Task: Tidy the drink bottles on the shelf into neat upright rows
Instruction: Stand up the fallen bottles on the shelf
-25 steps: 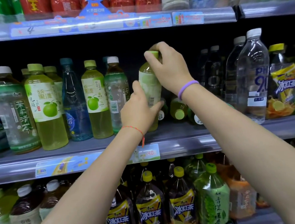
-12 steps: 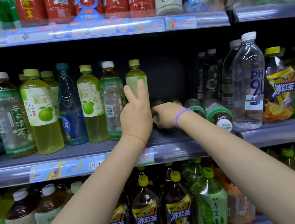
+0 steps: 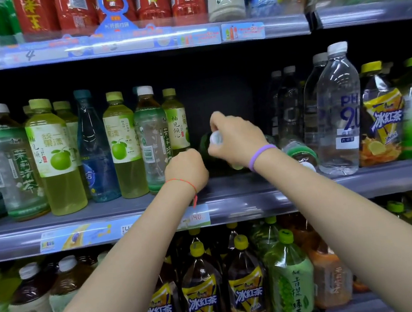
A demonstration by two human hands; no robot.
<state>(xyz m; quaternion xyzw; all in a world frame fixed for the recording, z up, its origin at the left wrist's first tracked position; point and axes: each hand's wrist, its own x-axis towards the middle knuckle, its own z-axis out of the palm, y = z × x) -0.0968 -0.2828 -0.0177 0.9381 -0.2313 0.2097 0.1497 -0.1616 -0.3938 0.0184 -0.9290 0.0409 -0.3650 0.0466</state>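
Note:
On the middle shelf (image 3: 269,197), upright bottles stand in a row at left; the last is a green-capped pomelo drink bottle (image 3: 175,123). In the dark gap beside it, my right hand (image 3: 239,138) grips the white-capped end of a dark green bottle (image 3: 205,144) that is tilted off the shelf. My left hand (image 3: 186,170) sits just left of that bottle with its fingers curled away from view; whether it holds anything is hidden. Another green-labelled bottle (image 3: 300,150) lies on its side behind my right wrist.
Tall clear water bottles (image 3: 340,113) and iced-tea bottles (image 3: 382,118) stand to the right of the gap. Red bottles fill the shelf above; large tea bottles (image 3: 203,293) fill the shelf below. Price strips line the shelf edges.
My left hand has come off the upright pomelo bottle and curled lower down. My right hand has risen from the shelf floor, lifting the capped end of a lying bottle.

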